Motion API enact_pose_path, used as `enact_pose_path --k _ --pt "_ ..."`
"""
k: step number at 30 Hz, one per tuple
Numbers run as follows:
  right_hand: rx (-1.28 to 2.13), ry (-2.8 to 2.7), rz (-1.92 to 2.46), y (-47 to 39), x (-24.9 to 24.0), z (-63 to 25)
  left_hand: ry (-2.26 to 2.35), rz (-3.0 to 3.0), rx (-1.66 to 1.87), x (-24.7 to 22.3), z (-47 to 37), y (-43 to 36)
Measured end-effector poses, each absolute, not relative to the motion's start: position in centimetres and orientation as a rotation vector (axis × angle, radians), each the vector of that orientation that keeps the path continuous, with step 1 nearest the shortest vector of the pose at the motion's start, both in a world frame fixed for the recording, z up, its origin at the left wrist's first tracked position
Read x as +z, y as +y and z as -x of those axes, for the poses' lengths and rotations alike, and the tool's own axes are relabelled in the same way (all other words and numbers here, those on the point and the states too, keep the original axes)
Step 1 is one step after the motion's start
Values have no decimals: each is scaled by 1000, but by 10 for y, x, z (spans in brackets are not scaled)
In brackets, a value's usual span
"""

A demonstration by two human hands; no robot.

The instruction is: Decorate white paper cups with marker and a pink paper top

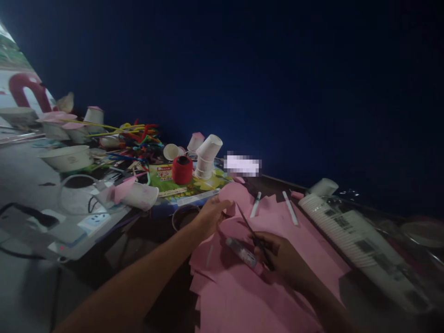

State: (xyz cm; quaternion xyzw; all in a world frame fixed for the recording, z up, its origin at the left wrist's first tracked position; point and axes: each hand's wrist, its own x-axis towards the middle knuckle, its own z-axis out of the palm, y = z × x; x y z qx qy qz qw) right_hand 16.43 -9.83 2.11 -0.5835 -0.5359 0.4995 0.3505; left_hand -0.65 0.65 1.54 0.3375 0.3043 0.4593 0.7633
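Observation:
My left hand (212,216) pinches a piece of pink paper (237,195) that has a rounded outline. In my right hand (277,253) is a pair of scissors (250,227), with the fingers around its dark handles. The blades point up and left, against the pink paper near my left fingers. Below the hands lies a stack of pink sheets (243,300). A clear tube with a label (242,253), perhaps glue, rests on the sheets just left of my right hand.
Two white pens (255,204) lie on the paper. At right is a long bagged stack of paper cups (347,236). A red spool of thread (182,169) and stacked cups (208,155) stand beyond my left hand. A power strip (93,226) and a paper bowl (67,158) are at left.

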Motion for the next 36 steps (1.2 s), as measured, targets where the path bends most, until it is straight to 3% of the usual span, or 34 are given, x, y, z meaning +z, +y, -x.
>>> enact_pose_path --k 5,25,36 --pt "1415 -1320 1475 -97 20 -164 685 -781 992 14 6 5" --pt "1365 -1418 1468 -97 17 -169 686 -891 974 9 9 7" --pt "1155 -1635 1658 -100 28 -181 654 -829 1023 10 11 13"
